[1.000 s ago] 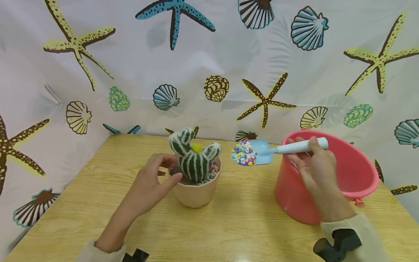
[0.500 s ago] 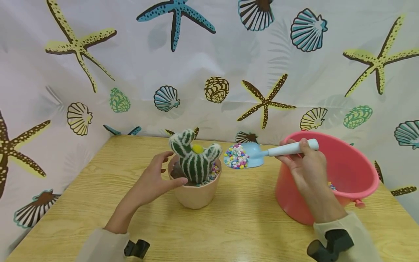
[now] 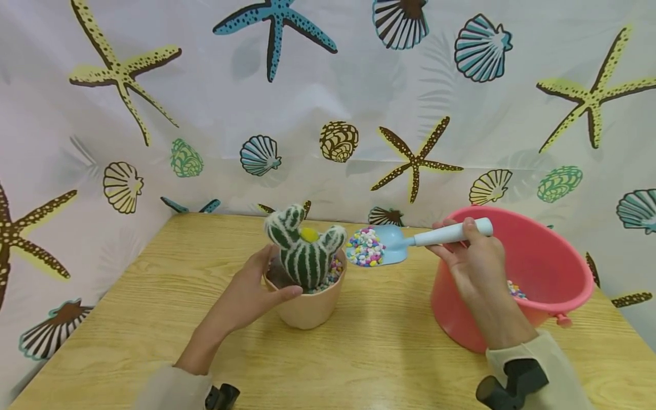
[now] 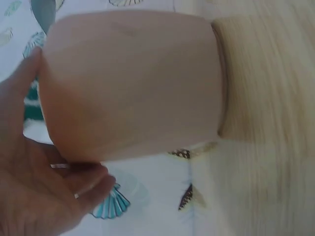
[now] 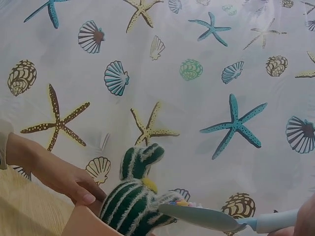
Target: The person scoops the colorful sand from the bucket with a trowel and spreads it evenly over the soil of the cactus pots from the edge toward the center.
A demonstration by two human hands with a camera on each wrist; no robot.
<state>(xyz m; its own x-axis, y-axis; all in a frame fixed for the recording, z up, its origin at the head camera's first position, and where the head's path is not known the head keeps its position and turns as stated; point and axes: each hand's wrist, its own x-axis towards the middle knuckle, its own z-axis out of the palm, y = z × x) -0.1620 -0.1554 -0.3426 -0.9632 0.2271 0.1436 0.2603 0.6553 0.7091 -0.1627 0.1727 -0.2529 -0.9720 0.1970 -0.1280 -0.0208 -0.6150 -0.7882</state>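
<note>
Your right hand (image 3: pixel 479 265) grips the scoop (image 3: pixel 393 242) by its handle (image 3: pixel 438 234), its load of pebbles (image 3: pixel 365 249) just beside the cactus (image 3: pixel 304 262); your left hand (image 3: pixel 251 297) clasps the pot (image 3: pixel 307 313) on the counter (image 3: pixel 379 353). The scoop looks light and stiff; pebbles probably roll easily, so keep the handle level.

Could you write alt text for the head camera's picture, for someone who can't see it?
A person's right hand holds a blue shovel of multicolored pebbles beside a cactus in a pot, whose rim the left hand grips. At right on a wood-grain table stands a pink bucket with more pebbles, before a backdrop printed with starfish and shells.
</note>
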